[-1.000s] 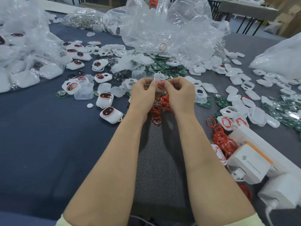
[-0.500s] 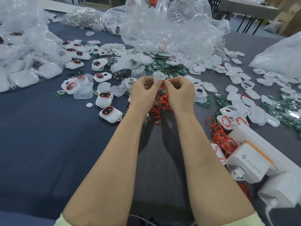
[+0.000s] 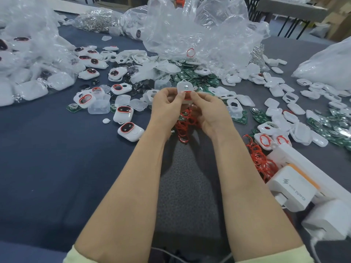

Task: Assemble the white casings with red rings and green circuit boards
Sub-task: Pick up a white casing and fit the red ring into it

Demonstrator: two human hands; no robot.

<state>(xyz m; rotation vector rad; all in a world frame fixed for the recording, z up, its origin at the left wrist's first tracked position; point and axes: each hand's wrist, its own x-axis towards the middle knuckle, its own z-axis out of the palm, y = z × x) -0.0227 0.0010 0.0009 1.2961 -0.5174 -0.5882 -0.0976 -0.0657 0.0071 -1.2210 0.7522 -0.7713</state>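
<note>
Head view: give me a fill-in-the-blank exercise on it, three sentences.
The left hand and the right hand both pinch one white ____.
The pile of rings beneath the hands is ____.
The white charger lies on the person's ____ side.
Missing: casing, red, right.

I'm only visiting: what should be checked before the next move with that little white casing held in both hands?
1. The left hand and right hand both pinch the white casing: ok.
2. A red ring sits at the casing: ok.
3. Ring fully seated all round: cannot tell.
4. The green circuit boards lie just beyond the hands: ok.
5. The spare red rings lie below the hands: ok.
</note>
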